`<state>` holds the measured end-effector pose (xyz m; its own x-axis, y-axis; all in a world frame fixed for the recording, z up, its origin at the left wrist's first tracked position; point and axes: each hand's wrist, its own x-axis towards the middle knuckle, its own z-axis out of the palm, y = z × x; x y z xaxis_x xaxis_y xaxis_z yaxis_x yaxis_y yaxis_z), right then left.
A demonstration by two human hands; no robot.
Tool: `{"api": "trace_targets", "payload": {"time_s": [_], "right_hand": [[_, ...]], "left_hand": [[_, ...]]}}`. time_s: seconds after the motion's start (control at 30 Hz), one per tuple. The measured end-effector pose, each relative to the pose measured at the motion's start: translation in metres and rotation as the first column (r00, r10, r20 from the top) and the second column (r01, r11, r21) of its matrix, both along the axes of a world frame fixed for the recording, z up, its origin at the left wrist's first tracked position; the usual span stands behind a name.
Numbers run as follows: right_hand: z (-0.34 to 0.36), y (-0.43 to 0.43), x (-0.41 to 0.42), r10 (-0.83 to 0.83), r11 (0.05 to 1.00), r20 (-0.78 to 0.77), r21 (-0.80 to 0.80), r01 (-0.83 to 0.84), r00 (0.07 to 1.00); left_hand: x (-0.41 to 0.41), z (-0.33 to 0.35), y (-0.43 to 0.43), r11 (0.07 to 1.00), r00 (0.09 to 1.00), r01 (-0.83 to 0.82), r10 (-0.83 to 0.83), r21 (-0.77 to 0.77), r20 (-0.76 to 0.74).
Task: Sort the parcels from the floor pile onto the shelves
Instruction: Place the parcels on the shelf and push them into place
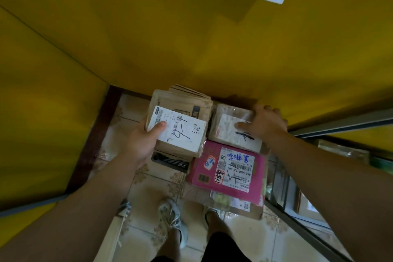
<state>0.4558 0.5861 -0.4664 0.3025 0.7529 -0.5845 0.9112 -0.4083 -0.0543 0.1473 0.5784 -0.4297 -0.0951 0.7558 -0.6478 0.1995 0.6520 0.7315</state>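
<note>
My left hand (142,144) grips a brown cardboard parcel (187,110) with a white label marked in black pen, thumb on the label. My right hand (265,123) grips a second brown parcel (225,119) wrapped in clear tape, fingers curled over its far edge and thumb on its white label. Both parcels are held side by side above the floor. Just below them a pink parcel (204,172) with a white label and blue writing lies on top of a taped brown box (253,210).
Yellow walls (191,38) close in ahead and on both sides. A glass-fronted case with a metal frame (297,202) runs along the right. A dark item (170,162) lies on the tiled floor (148,185) under the left parcel. My feet in shoes (172,217) stand below.
</note>
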Motion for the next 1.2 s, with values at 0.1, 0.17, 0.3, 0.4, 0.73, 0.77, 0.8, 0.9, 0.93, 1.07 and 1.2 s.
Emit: {"api": "trace_targets", "payload": {"time_s": [0.1, 0.17, 0.3, 0.4, 0.73, 0.77, 0.8, 0.9, 0.93, 1.07, 1.2], "right_hand": [[0.010, 0.001, -0.009, 0.015, 0.997, 0.070, 0.074, -0.020, 0.997], [0.017, 0.004, -0.013, 0.063, 0.995, 0.112, 0.064, -0.070, 0.992], [0.021, 0.008, -0.011, 0.139, 0.990, 0.130, 0.005, -0.141, 0.982], [0.023, 0.007, -0.009, 0.215, 0.976, 0.173, -0.003, -0.218, 0.961], [0.059, 0.000, 0.001, -0.022, 0.991, 0.058, 0.134, 0.014, 0.998], [0.062, -0.002, 0.002, -0.074, 0.986, 0.051, 0.151, 0.066, 0.996], [0.065, -0.004, 0.002, -0.120, 0.980, 0.042, 0.165, 0.112, 0.992], [0.073, -0.019, -0.004, -0.221, 0.955, -0.012, 0.203, 0.219, 0.975], [0.075, -0.026, -0.009, -0.249, 0.945, -0.037, 0.208, 0.251, 0.968], [0.075, -0.067, -0.034, -0.366, 0.902, -0.122, 0.196, 0.384, 0.922], [0.057, -0.120, -0.064, -0.571, 0.785, -0.208, 0.146, 0.602, 0.794]], "left_hand": [[0.001, 0.005, 0.000, 1.000, 1.000, -0.019, 0.019, -0.004, -0.013], [0.002, 0.006, 0.001, 0.999, 0.999, -0.036, 0.036, -0.001, -0.012], [0.003, 0.007, 0.001, 0.999, 0.999, -0.035, 0.035, 0.006, 0.005], [0.001, 0.006, 0.000, 1.000, 1.000, -0.024, 0.024, -0.001, 0.004], [0.000, 0.040, 0.007, 0.996, 0.996, -0.078, 0.080, 0.030, -0.046], [-0.001, 0.046, 0.007, 0.996, 0.996, -0.080, 0.081, 0.034, -0.039], [-0.002, 0.050, 0.007, 0.995, 0.995, -0.092, 0.094, 0.047, -0.025], [-0.008, 0.056, 0.004, 0.995, 0.995, -0.098, 0.098, 0.036, 0.010], [-0.011, 0.056, 0.001, 0.994, 0.995, -0.103, 0.103, 0.035, 0.013], [-0.025, 0.046, -0.016, 0.995, 0.995, -0.102, 0.101, -0.014, -0.020], [-0.034, 0.030, -0.036, 0.990, 0.991, -0.011, -0.007, -0.137, -0.130]]}}
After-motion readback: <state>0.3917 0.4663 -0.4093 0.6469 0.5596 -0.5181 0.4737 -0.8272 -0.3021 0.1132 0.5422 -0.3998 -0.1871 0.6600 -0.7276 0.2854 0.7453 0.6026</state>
